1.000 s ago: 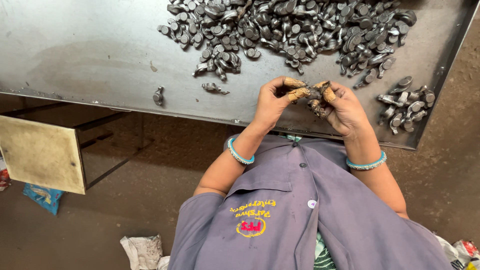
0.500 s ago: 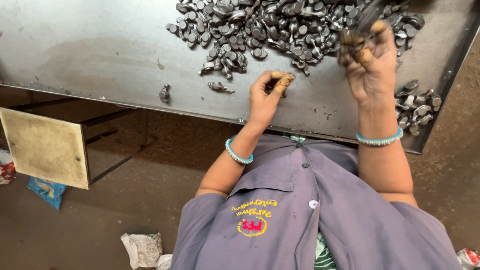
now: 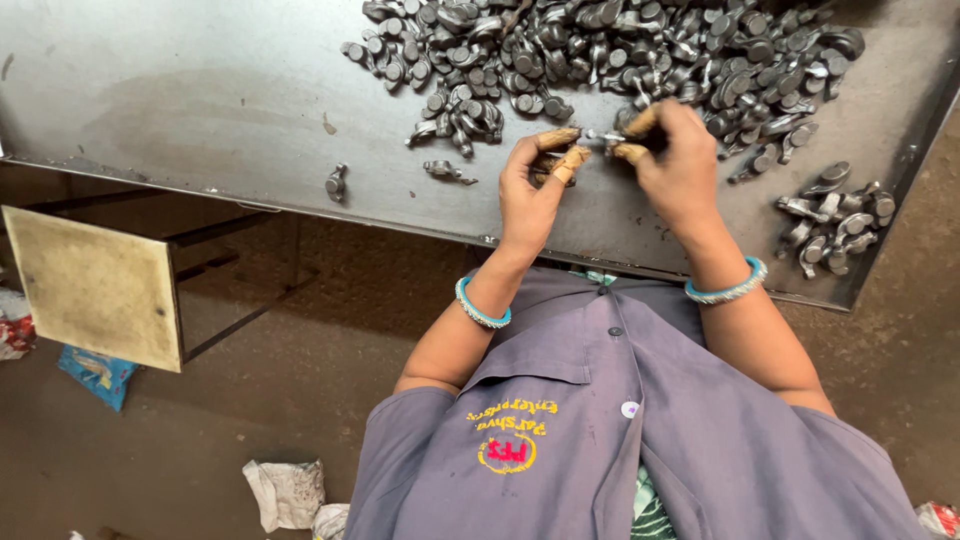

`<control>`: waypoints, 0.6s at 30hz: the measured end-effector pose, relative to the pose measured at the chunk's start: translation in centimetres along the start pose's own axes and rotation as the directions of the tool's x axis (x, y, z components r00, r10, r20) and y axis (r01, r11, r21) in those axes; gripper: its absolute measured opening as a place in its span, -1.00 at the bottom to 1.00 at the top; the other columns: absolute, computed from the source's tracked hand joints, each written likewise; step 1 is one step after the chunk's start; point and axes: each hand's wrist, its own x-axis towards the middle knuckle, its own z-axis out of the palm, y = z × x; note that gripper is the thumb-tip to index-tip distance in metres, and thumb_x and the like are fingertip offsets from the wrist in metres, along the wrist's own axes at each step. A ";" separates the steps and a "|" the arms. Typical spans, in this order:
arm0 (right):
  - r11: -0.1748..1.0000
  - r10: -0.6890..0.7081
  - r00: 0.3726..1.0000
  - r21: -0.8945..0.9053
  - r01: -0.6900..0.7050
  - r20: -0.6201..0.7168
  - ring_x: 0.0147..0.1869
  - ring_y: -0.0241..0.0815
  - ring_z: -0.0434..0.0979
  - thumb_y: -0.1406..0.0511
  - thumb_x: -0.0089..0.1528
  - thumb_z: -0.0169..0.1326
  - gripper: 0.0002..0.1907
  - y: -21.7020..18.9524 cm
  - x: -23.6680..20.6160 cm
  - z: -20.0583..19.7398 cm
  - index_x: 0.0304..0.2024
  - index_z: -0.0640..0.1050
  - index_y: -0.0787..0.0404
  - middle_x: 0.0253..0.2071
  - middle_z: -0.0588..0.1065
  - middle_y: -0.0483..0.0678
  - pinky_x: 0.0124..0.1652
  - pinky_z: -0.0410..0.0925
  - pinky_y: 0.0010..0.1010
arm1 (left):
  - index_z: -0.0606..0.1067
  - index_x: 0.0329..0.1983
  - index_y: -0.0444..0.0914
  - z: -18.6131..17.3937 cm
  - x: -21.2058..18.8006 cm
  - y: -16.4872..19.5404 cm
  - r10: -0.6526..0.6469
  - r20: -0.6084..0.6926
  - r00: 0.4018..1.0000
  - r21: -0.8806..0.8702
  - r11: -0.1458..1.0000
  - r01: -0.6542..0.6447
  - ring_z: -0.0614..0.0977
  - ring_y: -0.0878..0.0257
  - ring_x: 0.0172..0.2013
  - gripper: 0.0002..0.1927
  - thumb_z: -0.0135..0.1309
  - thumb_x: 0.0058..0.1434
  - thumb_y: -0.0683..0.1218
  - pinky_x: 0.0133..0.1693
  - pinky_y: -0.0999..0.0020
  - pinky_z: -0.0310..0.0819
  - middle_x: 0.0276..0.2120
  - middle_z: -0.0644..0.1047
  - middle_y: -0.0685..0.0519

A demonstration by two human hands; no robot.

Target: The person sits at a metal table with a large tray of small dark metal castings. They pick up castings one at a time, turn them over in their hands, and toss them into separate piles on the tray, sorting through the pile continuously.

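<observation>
From the head camera I look straight down on a grey metal counter (image 3: 200,110). My left hand (image 3: 530,195) and my right hand (image 3: 680,165) meet just in front of a big heap of small grey metal parts (image 3: 620,50) that spreads over the far side of the counter. Both hands have their fingertips wrapped in tan tape. Between them I hold one small metal part (image 3: 598,136): the left thumb and forefinger are pinched close on its near end, and the right fingers are curled tight over the other end, so most of the piece is hidden. It sits just above the counter at the near edge of the heap.

A smaller pile of parts (image 3: 835,215) lies apart at the right, near the counter's corner. Two single pieces lie to the left of my hands, one (image 3: 447,171) close by and another (image 3: 336,183) nearer the front edge. Each wrist carries a turquoise bangle (image 3: 482,308). Below the counter I see a grey shirt (image 3: 640,440), a brown dirt floor (image 3: 300,340), a flat yellowish board (image 3: 95,285) on a dark frame, and crumpled paper (image 3: 285,490).
</observation>
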 end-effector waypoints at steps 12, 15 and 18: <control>0.093 0.388 0.823 0.871 -0.483 0.415 -0.16 -0.25 0.61 0.37 0.37 0.18 -0.80 3.6 -5.2 -2.1 -0.01 0.49 0.33 -0.16 0.56 -0.06 -0.13 0.51 -0.47 | 0.57 -0.02 -0.32 1.9 -0.6 -2.3 -0.269 0.288 0.919 -0.319 0.878 0.356 0.63 0.39 -0.18 -0.83 0.19 0.34 -0.22 -0.18 0.46 0.54 -0.17 0.64 0.10; 0.077 0.393 0.816 0.869 -0.489 0.425 -0.21 -0.23 0.60 0.30 0.38 0.16 -0.77 3.9 -5.6 -1.7 -0.04 0.50 0.36 -0.20 0.57 -0.05 -0.22 0.50 -0.46 | 0.56 -0.05 -0.32 1.7 -0.7 -2.4 -0.286 0.292 0.913 -0.282 0.886 0.368 0.63 0.41 -0.18 -0.85 0.20 0.34 -0.22 -0.21 0.46 0.55 -0.18 0.64 0.11; 0.026 0.437 0.790 0.872 -0.489 0.430 -0.24 -0.23 0.60 0.23 0.34 0.14 -0.74 4.0 -5.6 -1.6 -0.12 0.51 0.34 -0.24 0.57 -0.01 -0.22 0.51 -0.45 | 0.58 -0.06 -0.32 1.3 -0.8 -2.4 -0.235 0.299 0.925 -0.201 0.932 0.302 0.61 0.42 -0.20 -0.86 0.21 0.34 -0.22 -0.22 0.46 0.53 -0.20 0.64 0.11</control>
